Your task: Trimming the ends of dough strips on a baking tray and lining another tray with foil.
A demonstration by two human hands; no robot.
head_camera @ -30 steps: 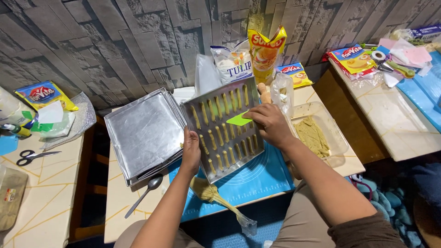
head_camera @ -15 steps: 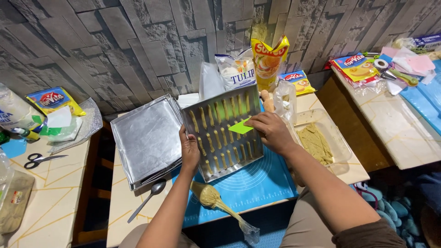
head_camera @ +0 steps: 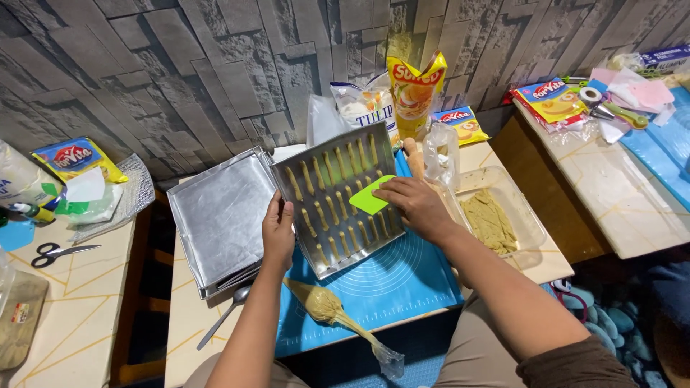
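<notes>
We find the left hand (head_camera: 277, 233) closed on the near left edge of the baking tray (head_camera: 338, 201), thumb on top, tilting it up off the blue silicone mat (head_camera: 388, 287). The right hand (head_camera: 413, 208) pinches a green plastic scraper (head_camera: 371, 195) flat against the tray. The tray carries rows of piped dough strips (head_camera: 332, 210). Both forearms reach forward. A filled piping bag (head_camera: 327, 309) lies near, a stack of empty trays (head_camera: 219, 215) to the left

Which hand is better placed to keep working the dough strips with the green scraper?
Right. The right hand already holds the green scraper on the dough strips, while the left hand grips the baking tray at its left edge, steadying it.
</notes>
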